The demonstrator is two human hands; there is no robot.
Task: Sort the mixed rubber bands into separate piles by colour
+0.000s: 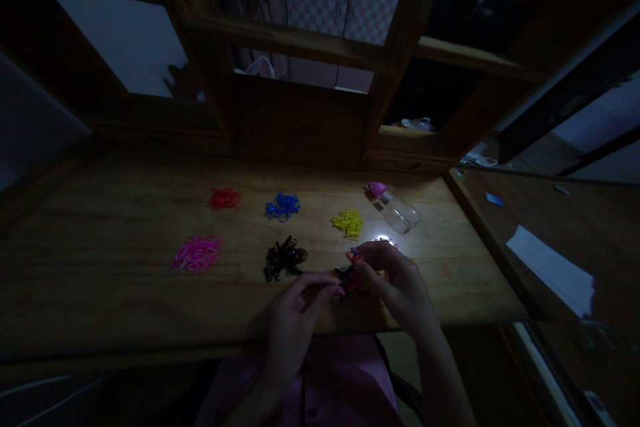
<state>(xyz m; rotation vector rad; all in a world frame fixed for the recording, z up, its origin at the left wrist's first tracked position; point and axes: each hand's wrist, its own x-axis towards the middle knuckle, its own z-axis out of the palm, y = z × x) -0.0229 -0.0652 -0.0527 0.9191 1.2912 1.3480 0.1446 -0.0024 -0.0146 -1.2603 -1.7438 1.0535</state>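
Near the front edge of the wooden table [240,307], my left hand [297,313] pinches small pink pieces that look like rubber bands [339,289] between thumb and fingertips. My right hand [395,280] is closed just beside it, with red and blue bands [354,255] at its fingertips. Beneath the right hand lies a mixed-colour heap of bands [353,287], partly hidden by the fingers. To the left of the hands is a black pile [285,258], with a pink pile [197,253] farther left. Red [224,199], blue [283,206] and yellow [349,223] piles lie behind.
A clear bottle with a pink cap [397,210] lies behind my right hand. Wooden shelving [300,123] rises along the back edge. On the lower surface at the right are a white sheet of paper [553,270] and a small blue card [494,199]. The room is dim.
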